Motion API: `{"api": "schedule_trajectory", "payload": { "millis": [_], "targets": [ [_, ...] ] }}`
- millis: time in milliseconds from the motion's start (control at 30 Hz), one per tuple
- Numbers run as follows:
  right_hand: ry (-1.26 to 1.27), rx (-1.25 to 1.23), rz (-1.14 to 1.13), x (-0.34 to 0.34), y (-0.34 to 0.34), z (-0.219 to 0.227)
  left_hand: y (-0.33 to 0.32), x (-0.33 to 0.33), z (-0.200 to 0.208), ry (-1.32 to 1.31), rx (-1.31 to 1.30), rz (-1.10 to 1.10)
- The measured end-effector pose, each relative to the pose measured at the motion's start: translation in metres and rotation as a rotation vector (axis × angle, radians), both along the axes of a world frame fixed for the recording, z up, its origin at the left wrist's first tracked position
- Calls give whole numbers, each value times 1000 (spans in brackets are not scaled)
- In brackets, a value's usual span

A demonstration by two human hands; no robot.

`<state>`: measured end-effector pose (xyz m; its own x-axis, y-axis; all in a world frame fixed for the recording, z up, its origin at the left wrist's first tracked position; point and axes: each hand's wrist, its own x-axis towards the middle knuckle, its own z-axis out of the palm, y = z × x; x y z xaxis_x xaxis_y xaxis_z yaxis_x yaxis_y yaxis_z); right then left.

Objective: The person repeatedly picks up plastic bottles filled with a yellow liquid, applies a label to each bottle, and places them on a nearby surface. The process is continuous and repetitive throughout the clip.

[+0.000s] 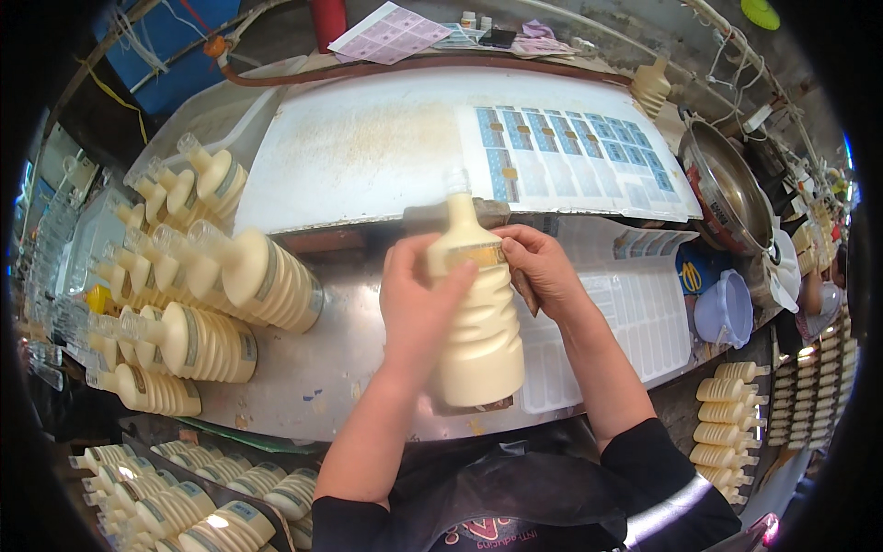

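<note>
A cream, ribbed bottle (478, 340) with a clear neck stands out in front of me, neck away from me. Around its shoulder runs a gold-toned label (480, 255). My left hand (409, 290) is closed on the bottle's left side, its thumb lying across the front below the label. My right hand (549, 271) is at the other side, thumb and fingertips by the label's right end. Curled in its fingers is a thin brown piece (524, 291), perhaps cloth; its kind is unclear. Behind the shoulder shows a brownish support (492, 213), mostly hidden.
Several similar bottles (267, 276) crowd the metal table (340, 368) at left; more fill crates (175, 515) below. Ahead lies a white board (368, 138) with label sheets (579, 147). At right are a white compartment tray (644, 322), a lilac bucket (724, 308) and a metal pan (727, 184).
</note>
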<state>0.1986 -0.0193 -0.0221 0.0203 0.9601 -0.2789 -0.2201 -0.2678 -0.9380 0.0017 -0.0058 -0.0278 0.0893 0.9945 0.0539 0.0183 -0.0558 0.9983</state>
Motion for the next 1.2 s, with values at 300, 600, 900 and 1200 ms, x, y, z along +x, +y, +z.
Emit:
{"api": "schedule_trajectory", "payload": {
  "millis": [300,600,900,1200],
  "targets": [
    [-23,18,-41,-1,3,-8,1,3,7,75,20,39],
    [-23,63,-48,-6,-1,-6,4,-4,9,-225,-137,-17],
    [-4,126,-77,-8,1,-14,3,-7,1,-417,-152,-53],
    [-18,133,-85,-10,0,-13,-1,-2,11,-511,-280,-76]
  ]
}}
